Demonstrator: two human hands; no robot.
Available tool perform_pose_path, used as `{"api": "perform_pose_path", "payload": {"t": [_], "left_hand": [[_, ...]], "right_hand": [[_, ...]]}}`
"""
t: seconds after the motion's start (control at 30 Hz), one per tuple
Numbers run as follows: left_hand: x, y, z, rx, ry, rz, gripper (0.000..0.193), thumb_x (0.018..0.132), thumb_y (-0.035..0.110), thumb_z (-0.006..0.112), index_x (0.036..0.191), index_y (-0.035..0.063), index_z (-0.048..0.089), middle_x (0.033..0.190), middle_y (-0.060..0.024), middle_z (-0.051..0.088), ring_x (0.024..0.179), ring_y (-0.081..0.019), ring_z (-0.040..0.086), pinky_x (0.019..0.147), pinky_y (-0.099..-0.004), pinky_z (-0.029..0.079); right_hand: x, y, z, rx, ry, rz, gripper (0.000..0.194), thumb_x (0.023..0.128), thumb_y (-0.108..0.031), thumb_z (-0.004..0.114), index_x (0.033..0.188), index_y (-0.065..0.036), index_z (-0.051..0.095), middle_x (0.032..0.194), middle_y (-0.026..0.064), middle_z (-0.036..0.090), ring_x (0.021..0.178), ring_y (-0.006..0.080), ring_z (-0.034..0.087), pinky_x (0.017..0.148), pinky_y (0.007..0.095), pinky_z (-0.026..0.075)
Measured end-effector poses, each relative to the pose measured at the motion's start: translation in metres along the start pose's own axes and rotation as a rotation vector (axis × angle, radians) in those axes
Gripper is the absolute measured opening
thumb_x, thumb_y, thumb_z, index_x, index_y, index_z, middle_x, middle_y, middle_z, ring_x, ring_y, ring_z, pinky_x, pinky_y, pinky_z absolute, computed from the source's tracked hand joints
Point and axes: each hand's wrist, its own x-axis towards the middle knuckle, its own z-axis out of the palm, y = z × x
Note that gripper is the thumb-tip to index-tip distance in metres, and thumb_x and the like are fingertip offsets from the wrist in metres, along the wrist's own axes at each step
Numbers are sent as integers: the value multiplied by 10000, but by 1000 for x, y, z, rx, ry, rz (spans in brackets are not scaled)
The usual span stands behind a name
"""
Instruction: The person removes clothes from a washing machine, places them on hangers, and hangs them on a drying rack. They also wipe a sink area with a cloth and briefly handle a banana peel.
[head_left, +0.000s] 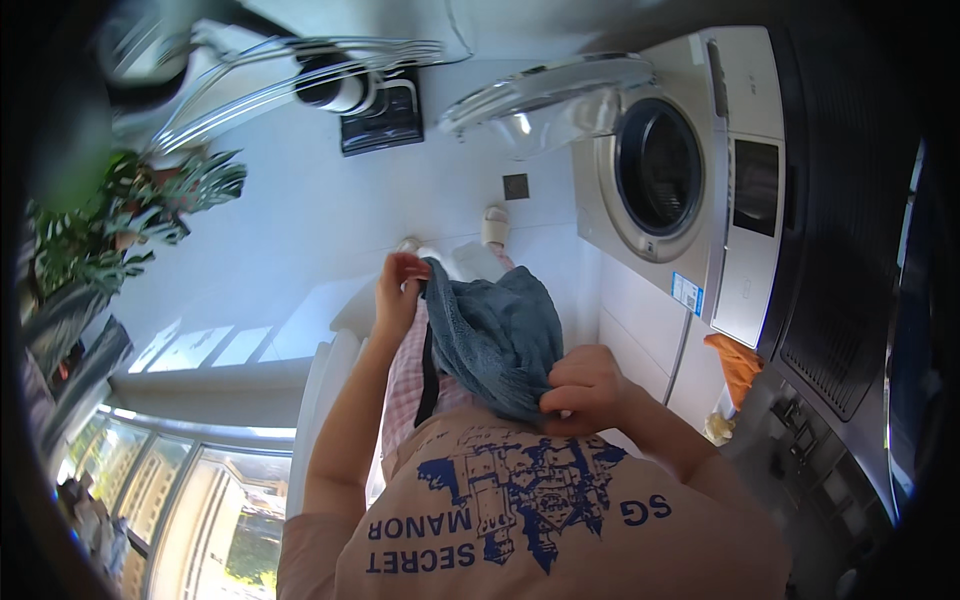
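Note:
A blue-grey terry towel hangs bunched and creased between my two hands, in front of my waist. My left hand pinches its upper left corner between thumb and fingers. On the lower right, my right hand is closed on another edge of the towel. A black strap drops below the left hand along the checked trousers; where its upper end goes is hidden by the towel.
To the right stands a front-loading washing machine with its round glass door swung wide into the room. A floor drain lies ahead. Metal rods, a black base and potted plants occupy the left; an orange cloth hangs right.

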Motion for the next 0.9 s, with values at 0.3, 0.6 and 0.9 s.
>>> {"api": "perform_pose_path", "payload": {"t": [0.3,0.6,0.9], "left_hand": [[-31,145,-78,-293,-942,139,581,759,169,700,1286,77,475,1302,-106,474,1230,-260,413,1056,-367,286],[-131,160,-174,-113,-338,106,562,752,105,738,1240,4,479,1174,-87,555,1066,-180,517,912,-287,427],[-129,107,-280,-972,731,187,354,866,181,608,1160,4,522,1094,-83,585,964,-201,586,872,-343,471]], "right_hand": [[76,-79,50,-283,63,-267,213,609,-90,685,770,-110,548,643,20,463,462,170,470,434,297,397],[163,-121,119,47,93,314,306,730,-105,711,996,-39,576,666,19,452,543,105,471,523,258,425],[243,-231,136,590,-687,55,110,849,-111,624,846,-31,550,681,-37,493,603,30,449,525,196,367]]}}
